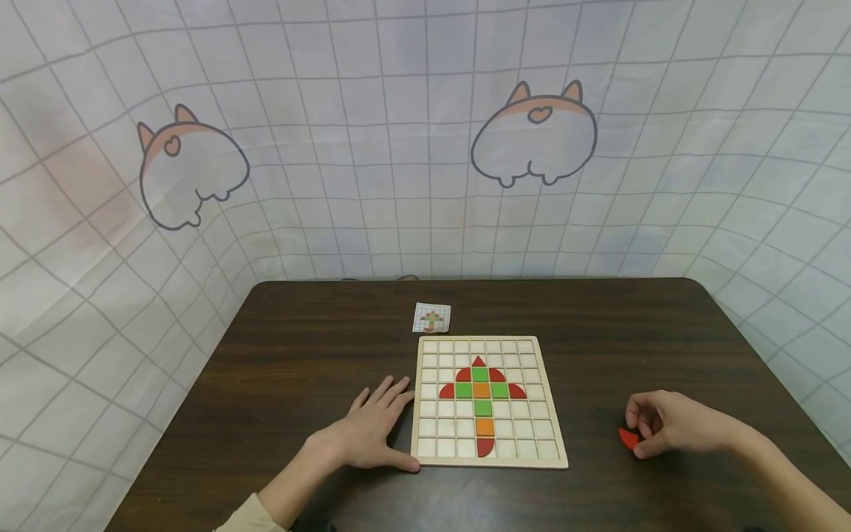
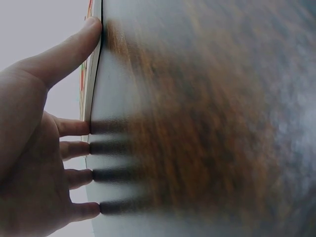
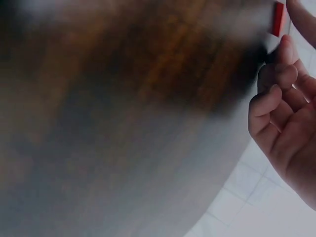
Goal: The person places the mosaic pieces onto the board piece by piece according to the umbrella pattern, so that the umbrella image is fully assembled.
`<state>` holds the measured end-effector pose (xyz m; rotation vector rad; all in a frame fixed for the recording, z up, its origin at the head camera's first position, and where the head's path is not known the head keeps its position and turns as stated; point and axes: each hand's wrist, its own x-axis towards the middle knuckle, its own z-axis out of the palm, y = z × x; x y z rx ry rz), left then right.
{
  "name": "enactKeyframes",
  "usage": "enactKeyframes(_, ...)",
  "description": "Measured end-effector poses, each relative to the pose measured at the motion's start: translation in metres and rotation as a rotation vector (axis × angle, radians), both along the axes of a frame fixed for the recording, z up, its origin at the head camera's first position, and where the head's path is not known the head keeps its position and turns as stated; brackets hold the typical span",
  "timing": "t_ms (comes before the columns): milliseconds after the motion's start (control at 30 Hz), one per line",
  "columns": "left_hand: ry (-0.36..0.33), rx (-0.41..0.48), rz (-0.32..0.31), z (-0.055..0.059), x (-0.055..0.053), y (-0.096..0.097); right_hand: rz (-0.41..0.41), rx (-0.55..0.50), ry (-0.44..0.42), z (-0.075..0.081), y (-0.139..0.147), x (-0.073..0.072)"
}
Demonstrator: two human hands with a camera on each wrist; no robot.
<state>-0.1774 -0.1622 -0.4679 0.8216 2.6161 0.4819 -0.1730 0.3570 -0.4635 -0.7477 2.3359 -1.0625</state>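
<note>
On the dark table lies a pale wooden grid board (image 1: 525,448) with red, green and orange tiles in several of its cells, arranged in an arrow-like pattern. My left hand (image 1: 374,432) rests at the board's left side with fingers spread, the thumb touching its lower left corner. In the left wrist view, that hand (image 2: 37,123) has straight fingers down on the table. Off to the right of the board, my right hand (image 1: 678,423) pinches a small red tile (image 1: 628,438) between thumb and forefinger, low over the table. The right wrist view shows the red tile (image 3: 278,19) at those fingertips.
Behind the board lies a small paper card (image 1: 431,318) printed with a similar coloured grid pattern. The dark wooden table (image 1: 319,340) meets a white grid-patterned curtain (image 1: 372,185) at the back and sides. A thin dark cable (image 1: 408,278) shows at the table's far edge.
</note>
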Motion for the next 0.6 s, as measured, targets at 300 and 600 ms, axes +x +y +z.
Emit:
enactKeyframes(300,-0.006,-0.003,0.002,0.0,0.0,0.0,-0.03,0.047,0.059,0.0,-0.007,-0.001)
enactKeyframes(600,-0.004,0.0,0.002,0.001,0.0,0.0,-0.077,0.095,0.146,0.003,-0.023,-0.007)
